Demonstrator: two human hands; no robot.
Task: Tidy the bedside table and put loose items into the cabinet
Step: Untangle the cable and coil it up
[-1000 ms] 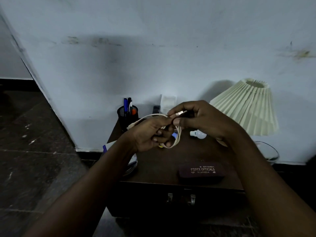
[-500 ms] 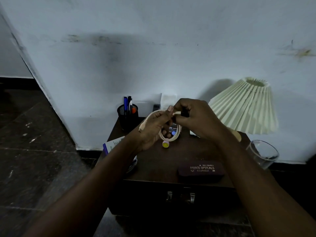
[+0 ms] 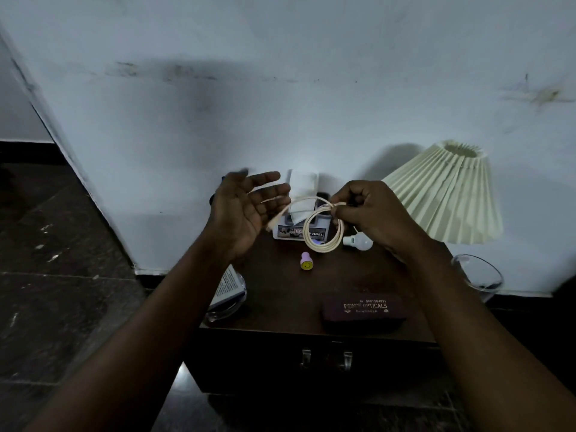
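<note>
The left hand, which pinched the cable half a second ago, now has its grip spread wide, leaving the coiled cable held by the right hand's closed grip above the counter at twelve o'clock, seemingly ready for stowing in the cabinet.

A dim room: scuffed pale wall, dark speckled stone floor, and a cream pleated lamp.
</note>
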